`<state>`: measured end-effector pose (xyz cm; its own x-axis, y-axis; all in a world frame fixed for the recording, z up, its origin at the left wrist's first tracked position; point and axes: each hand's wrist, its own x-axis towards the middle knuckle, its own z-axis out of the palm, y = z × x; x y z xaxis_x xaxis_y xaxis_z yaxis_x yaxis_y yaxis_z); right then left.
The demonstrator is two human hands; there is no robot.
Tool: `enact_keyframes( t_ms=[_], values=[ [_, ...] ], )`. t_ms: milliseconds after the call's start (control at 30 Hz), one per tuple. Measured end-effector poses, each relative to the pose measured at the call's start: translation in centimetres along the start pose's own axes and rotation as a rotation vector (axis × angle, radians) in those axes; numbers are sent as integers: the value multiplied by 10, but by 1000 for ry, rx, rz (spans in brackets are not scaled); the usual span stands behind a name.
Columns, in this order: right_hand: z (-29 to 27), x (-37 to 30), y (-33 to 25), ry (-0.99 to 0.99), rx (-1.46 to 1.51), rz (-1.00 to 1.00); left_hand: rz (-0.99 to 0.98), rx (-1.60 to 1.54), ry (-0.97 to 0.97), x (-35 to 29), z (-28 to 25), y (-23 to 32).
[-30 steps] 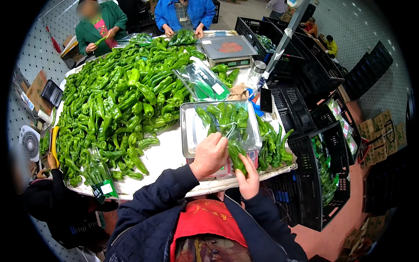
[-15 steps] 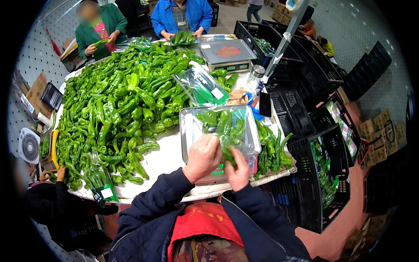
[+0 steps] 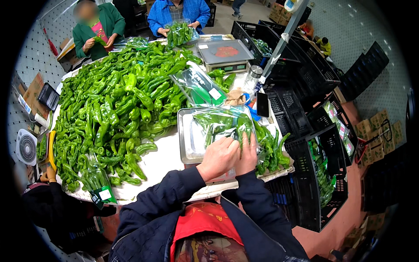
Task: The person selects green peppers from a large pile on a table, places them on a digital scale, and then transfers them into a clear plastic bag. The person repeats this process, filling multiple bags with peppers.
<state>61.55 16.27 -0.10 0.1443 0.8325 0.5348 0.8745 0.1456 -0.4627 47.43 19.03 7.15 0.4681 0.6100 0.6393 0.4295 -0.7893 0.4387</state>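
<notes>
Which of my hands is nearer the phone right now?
Right. Your right hand is at the bag, closer to you than the phone and slightly left of it. Your left hand is beside it, farther left of the phone.

Bright, even light, apparently from overhead, whitens the pale-covered tabletop (image 3: 165, 162) and leaves small glints on the glossy, long green peppers (image 3: 118, 100). Glare streaks the pepper-filled clear plastic bag (image 3: 214, 125); the black lattice-sided plastic crates (image 3: 286, 105) sink into shadow; fisheye distortion bends straight edges near the dark rim
</notes>
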Motion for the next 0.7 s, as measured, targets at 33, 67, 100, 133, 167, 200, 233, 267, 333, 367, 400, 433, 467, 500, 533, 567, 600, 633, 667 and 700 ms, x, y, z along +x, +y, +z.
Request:
enact_keyframes(
  t_ms=[33, 67, 100, 133, 167, 200, 233, 267, 333, 367, 400, 433, 467, 500, 533, 567, 600, 633, 667, 700],
  values=[
    [-3, 2, -1, 76, 28, 26, 4, 5, -4, 1, 4, 0],
    [-8, 2, -6, 45, 51, 33, 6, 12, -8, 1, 9, -1],
    [3, -7, 3, -14, 141, 78, 17, 10, -11, 4, 14, 0],
    [16, -10, 3, -73, 234, 125, 44, -5, -6, 7, 17, 4],
    [16, -18, 3, -193, 232, 138, 65, -2, 1, 9, 18, 5],
    [5, -14, -18, -322, 235, 142, 77, 10, 6, 8, 17, 6],
    [6, -15, -8, -244, 166, 89, 90, 20, 13, 7, 16, 5],
    [6, -15, 11, -166, 97, 36, 67, -3, -17, 5, 12, 4],
    [-3, -12, 9, -12, 133, 66, 53, 19, -39, -1, 8, 1],
    [7, -19, 14, -88, 144, 68, 48, 28, -50, -3, 8, 0],
    [23, -32, 27, -155, 146, 79, 40, 19, -61, -7, 12, 0],
    [27, -39, 27, -226, 149, 89, 46, 20, -66, -10, 12, 0],
    [24, -51, 23, -220, -87, -86, 53, 19, -72, -12, 11, 0],
    [9, -45, 11, -199, -46, -55, 49, 32, -73, -18, 7, -1],
    [-10, -35, -3, -180, -4, -23, -6, 145, -105, -27, 4, -1],
    [-21, -31, -8, -160, 29, 17, -34, 167, -94, -35, 2, 0],
    [-24, -36, 2, -45, 30, 3, -57, 191, -86, -43, 2, 0],
    [-31, -39, 7, -40, 92, 12, -84, 214, -76, -53, 0, 0],
    [-40, -45, 13, -42, 131, 7, -114, 263, -123, -69, 2, -6],
    [-48, -52, 16, -41, 169, 6, -125, 242, -97, -79, 0, -9]
  ],
)
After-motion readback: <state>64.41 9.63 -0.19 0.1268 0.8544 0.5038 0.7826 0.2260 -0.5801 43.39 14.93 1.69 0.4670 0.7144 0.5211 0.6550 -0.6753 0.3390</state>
